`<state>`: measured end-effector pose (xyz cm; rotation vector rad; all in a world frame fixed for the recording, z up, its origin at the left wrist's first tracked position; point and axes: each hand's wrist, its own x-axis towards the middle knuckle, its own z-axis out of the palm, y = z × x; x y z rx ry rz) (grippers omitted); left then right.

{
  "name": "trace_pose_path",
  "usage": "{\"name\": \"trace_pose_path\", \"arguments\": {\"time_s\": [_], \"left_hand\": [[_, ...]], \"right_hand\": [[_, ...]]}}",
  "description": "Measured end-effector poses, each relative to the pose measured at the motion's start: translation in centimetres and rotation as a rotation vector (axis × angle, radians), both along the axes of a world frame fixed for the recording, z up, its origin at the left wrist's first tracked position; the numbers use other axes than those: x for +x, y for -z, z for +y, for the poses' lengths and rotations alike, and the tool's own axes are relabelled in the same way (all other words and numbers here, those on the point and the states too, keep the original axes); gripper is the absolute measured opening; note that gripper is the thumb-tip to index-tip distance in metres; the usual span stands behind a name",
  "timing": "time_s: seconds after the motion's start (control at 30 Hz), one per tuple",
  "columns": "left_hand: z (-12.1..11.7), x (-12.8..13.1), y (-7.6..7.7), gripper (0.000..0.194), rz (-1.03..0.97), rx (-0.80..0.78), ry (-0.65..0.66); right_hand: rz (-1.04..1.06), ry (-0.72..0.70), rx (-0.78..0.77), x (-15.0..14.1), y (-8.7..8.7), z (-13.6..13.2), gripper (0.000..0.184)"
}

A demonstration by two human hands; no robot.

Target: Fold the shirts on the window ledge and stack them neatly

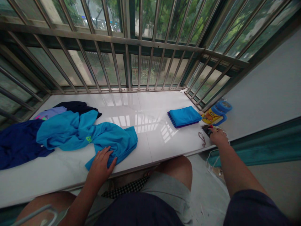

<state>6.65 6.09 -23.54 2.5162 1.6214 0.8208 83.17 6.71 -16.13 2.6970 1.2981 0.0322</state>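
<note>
My left hand (101, 163) lies on a crumpled turquoise garment (68, 128), fingers stretched out and thumb apart. A small green triangular mark shows on that cloth. At the right end of the white ledge (145, 144), my right hand (218, 137) is closed on a small dark object (207, 130), mostly covered by the fingers; its kind cannot be made out. A thin cord (201, 139) lies beside it. Just beyond stands a blue and yellow bottle (215, 113) with a handle. Left of the bottle is a folded stack of blue and purple cloth (185, 116).
Navy clothing (21, 144), a black garment (80, 108) and a lilac one (53, 112) lie heaped at the left. Metal window bars (127, 40) line the ledge's back. A teal curtain (265, 147) hangs at the right. My knees are against the ledge's front.
</note>
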Motion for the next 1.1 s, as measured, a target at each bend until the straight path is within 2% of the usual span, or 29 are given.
{"name": "trace_pose_path", "arguments": {"time_s": [0.1, 0.3, 0.67, 1.1], "left_hand": [[0.0, 0.0, 0.0, 0.040, 0.010, -0.001, 0.002], [0.1, -0.2, 0.3, 0.041, 0.018, -0.004, 0.007], [0.0, -0.1, 0.1, 0.042, 0.005, -0.008, 0.009], [0.0, -0.1, 0.2, 0.041, 0.018, -0.011, 0.005]], "right_hand": [[0.027, 0.052, 0.021, -0.1, -0.4, 0.4, 0.061], [0.049, 0.038, 0.053, 0.0, -0.6, 1.0, 0.062], [0.084, 0.106, 0.094, 0.2, 0.7, 0.0, 0.066], [0.109, 0.054, 0.118, 0.4, 0.7, 0.0, 0.059]]}}
